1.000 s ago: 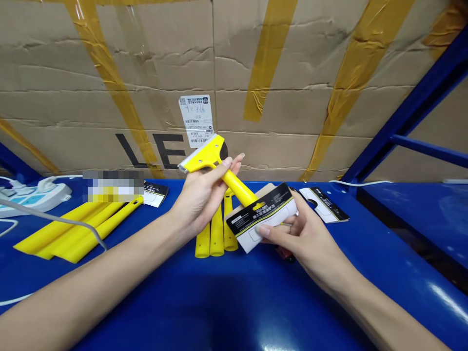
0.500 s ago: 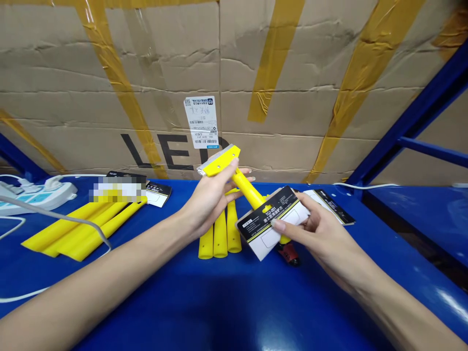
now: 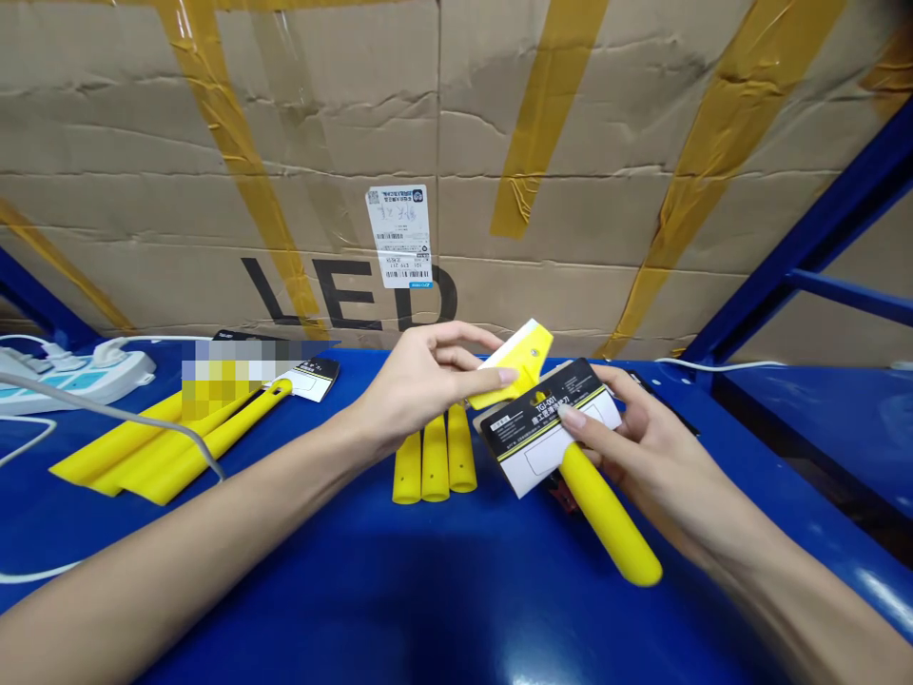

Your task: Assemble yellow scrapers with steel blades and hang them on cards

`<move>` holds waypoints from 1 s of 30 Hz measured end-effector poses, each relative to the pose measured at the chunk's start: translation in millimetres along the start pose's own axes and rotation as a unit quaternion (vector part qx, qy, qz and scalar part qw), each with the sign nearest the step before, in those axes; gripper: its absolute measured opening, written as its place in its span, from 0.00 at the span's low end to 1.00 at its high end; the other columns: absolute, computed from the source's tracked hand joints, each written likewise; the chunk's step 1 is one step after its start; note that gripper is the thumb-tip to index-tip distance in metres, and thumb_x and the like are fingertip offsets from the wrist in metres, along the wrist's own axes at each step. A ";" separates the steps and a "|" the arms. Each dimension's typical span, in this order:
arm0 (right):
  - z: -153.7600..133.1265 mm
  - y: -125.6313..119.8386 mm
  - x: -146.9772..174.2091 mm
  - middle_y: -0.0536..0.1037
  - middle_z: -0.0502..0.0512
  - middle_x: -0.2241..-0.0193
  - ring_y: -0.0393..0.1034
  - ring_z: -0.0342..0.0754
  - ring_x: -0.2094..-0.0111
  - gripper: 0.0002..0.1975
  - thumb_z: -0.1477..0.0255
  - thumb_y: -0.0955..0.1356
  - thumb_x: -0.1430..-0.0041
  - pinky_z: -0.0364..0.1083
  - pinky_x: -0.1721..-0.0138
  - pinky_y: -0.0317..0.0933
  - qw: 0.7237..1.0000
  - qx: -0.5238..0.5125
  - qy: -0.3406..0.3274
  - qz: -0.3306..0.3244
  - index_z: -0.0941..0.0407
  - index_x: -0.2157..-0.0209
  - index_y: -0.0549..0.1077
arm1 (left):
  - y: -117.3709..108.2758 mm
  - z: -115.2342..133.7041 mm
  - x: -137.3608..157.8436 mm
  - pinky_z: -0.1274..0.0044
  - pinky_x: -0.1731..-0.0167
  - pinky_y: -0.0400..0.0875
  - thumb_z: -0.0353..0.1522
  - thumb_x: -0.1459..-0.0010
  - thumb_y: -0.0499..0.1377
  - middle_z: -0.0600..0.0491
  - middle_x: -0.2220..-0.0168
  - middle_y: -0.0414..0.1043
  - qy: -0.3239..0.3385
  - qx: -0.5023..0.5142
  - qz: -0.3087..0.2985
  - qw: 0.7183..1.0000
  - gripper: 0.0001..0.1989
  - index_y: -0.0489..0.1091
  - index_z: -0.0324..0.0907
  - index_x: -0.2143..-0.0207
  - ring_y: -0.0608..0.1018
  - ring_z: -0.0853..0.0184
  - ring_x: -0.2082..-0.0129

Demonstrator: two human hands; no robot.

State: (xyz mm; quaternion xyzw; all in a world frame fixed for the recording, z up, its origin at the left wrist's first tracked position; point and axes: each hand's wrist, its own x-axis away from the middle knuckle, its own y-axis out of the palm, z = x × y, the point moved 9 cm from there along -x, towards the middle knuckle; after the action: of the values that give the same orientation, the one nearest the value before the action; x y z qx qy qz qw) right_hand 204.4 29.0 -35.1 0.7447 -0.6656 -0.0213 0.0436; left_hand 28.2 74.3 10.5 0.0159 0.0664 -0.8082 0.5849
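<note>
While the held card (image 3: 532,436) reads "TGJ-001", the carton (image 3: 463,152) says "LED".

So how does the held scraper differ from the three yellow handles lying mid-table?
The scraper is held, left hand at its head; the three handles lie on the blue table. A printed card overlaps the scraper; none overlaps the handles. Both look mostly yellow.

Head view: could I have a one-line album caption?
The left hand pinches a yellow scraper by its head; the right hand holds a printed card across its handle.
</note>
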 end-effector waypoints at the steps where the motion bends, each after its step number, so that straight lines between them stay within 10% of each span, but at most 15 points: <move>1: -1.7 1.4 0.9 0.82 0.51 0.66 0.77 0.48 0.74 0.26 0.63 0.77 0.47 0.48 0.70 0.73 1.000 -0.008 -0.003 -0.003 0.48 0.48 0.69 | 3.2 1.0 0.5 0.74 0.63 0.75 0.33 0.48 0.70 0.49 0.67 0.83 0.003 -0.013 -0.013 1.000 0.16 0.79 0.39 0.57 0.82 0.62 0.65; 10: 6.0 -7.2 0.5 0.82 0.52 0.68 0.76 0.46 0.77 0.19 0.65 0.78 0.50 0.43 0.78 0.72 0.993 -0.100 0.035 0.051 0.52 0.58 0.74 | 31.2 -13.5 2.4 0.67 0.49 0.71 0.42 0.31 0.54 0.43 0.46 0.77 -0.075 0.071 -0.160 0.982 0.20 0.76 0.40 0.48 0.79 0.58 0.49; 20: -29.8 3.7 -31.2 0.83 0.56 0.61 0.80 0.47 0.64 0.04 0.74 0.69 0.39 0.43 0.61 0.78 0.975 -0.190 -0.010 0.117 0.56 0.65 0.78 | 42.2 -41.2 11.1 0.56 0.48 0.69 0.56 0.34 0.43 0.36 0.59 0.79 -0.250 0.273 -0.161 0.915 0.36 0.66 0.34 0.43 0.81 0.52 0.57; 30: -40.8 58.2 -79.5 0.83 0.53 0.62 0.78 0.46 0.61 0.08 0.79 0.74 0.45 0.46 0.58 0.76 0.984 -0.169 -0.023 0.055 0.56 0.64 0.74 | -23.1 -37.5 30.4 0.68 0.62 0.74 0.47 0.32 0.49 0.49 0.69 0.74 -0.230 0.269 -0.090 0.931 0.19 0.67 0.42 0.56 0.77 0.64 0.70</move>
State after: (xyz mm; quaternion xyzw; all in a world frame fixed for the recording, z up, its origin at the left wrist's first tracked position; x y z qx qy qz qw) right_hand 141.5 103.0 8.8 0.6883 -0.6932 -0.1478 0.1547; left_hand -5.2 57.4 -27.8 -0.0193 -0.2886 -0.8264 0.4832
